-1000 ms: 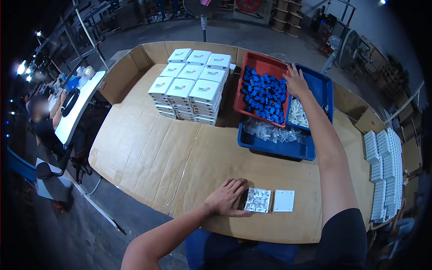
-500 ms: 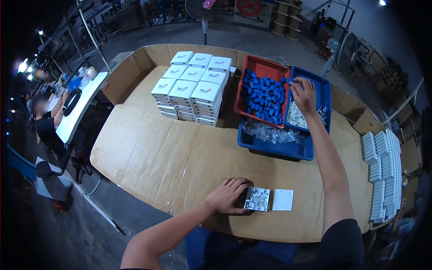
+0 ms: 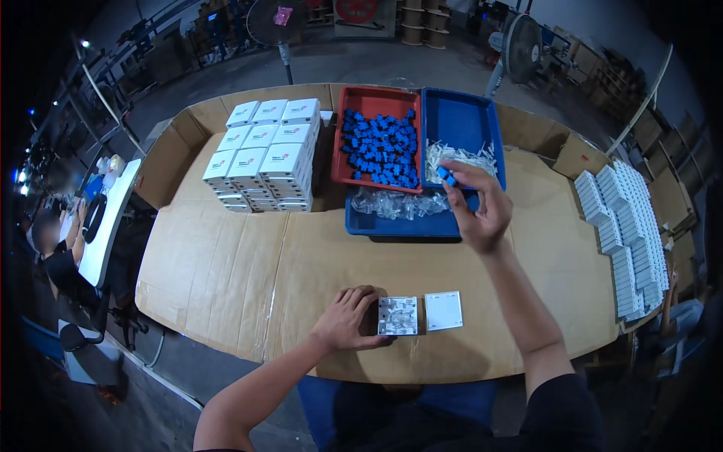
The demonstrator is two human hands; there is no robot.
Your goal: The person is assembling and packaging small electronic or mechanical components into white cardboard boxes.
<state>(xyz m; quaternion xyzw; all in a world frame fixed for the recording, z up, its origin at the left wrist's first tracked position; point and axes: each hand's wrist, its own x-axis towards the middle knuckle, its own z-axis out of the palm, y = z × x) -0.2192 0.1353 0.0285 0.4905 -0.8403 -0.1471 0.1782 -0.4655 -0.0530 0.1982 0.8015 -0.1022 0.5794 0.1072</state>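
My left hand grips the left side of an open, square white plastic box, its thumb by the near corner and fingers by the far one. Clear or pale small parts sit inside the box. A flat white cover lies on the cardboard just right of it, apart from it. Raised in front of the bins, my right hand pinches a small blue plastic connector between thumb and fingers. Behind it, the red bin is filled with similar blue connectors.
White slim pieces lie in a blue bin; clear bags fill a lower blue bin. Finished-looking white boxes are stacked at the far left, and white parts at the right. Cardboard walls edge the table. A person sits far left.
My right hand has drawn back from the bins toward me, now showing a blue connector in its fingers. The left hand stays at the box. The whole view has shifted.
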